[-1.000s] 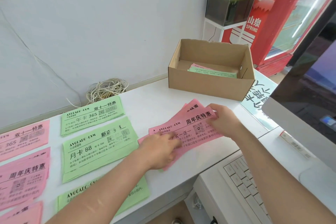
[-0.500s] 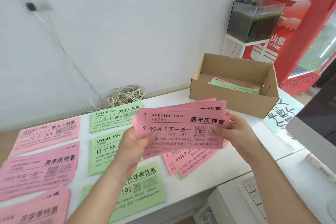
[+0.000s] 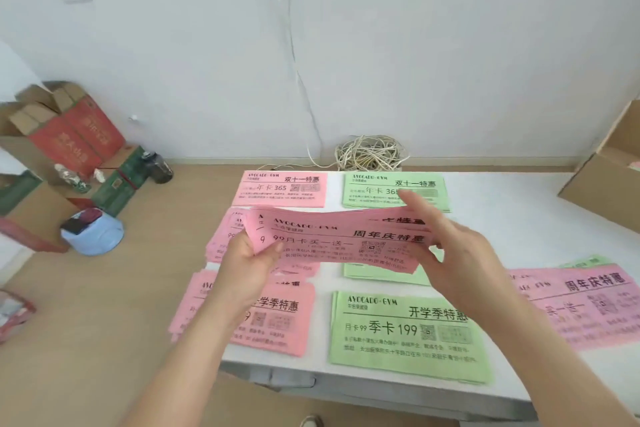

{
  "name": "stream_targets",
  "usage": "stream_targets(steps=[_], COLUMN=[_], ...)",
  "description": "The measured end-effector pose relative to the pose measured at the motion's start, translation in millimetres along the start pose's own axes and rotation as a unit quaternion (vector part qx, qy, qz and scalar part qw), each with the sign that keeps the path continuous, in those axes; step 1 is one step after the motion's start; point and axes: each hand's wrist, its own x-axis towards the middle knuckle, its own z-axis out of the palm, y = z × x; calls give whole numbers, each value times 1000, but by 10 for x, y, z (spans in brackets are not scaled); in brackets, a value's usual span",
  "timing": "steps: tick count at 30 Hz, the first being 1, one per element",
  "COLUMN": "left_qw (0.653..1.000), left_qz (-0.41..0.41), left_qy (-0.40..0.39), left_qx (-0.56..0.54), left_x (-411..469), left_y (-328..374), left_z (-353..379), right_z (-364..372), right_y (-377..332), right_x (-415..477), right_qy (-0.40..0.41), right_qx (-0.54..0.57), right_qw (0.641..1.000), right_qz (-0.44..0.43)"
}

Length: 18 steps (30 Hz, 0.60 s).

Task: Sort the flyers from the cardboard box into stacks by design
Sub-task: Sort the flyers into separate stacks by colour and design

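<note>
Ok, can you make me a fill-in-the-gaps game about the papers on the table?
1. The bundle of flyers held in both hands is coloured ___.
2. The left hand grips the bundle's ___ end; the right hand holds the other.
3. The "季卡 199" stack at the front of the table is coloured ___.
4. The far pink stack shows the big number ___.
Missing words: pink, left, green, 365.

One head-worn camera looks forward and down from close above the white table's (image 3: 526,218) near edge. It faces the wall (image 3: 450,45) behind the table.
</note>
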Motion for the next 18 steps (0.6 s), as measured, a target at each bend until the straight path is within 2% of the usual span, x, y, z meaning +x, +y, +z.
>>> stream_targets(steps=[3, 5, 8, 12, 15, 18], left_qw=[1000, 1000, 1000, 998, 993, 977], left_qz=[-4, 0, 2, -30, -66, -47], left_qy=[16, 8, 7, -22, -62, -55], left_qx=[-2, 4, 17, 45, 81, 202], left_x=[84, 129, 215, 258, 259, 332], left_y=[-120, -178, -266, -477, -711, -916], left_z=[-507, -788, -1140, -1424, -1574, -1702], right_z=[402, 608, 820, 1026, 1166, 1220], right_y=[-254, -426, -647, -823, -839, -735], right_x=[128, 204, 347, 416, 341, 286], right_qy=[32, 16, -74, -147, -164, -136], right_qx=[11, 80, 182, 191, 212, 244], right_qw=[999, 995, 962, 934, 910, 882], right_qz=[-18, 49, 189, 263, 318, 380])
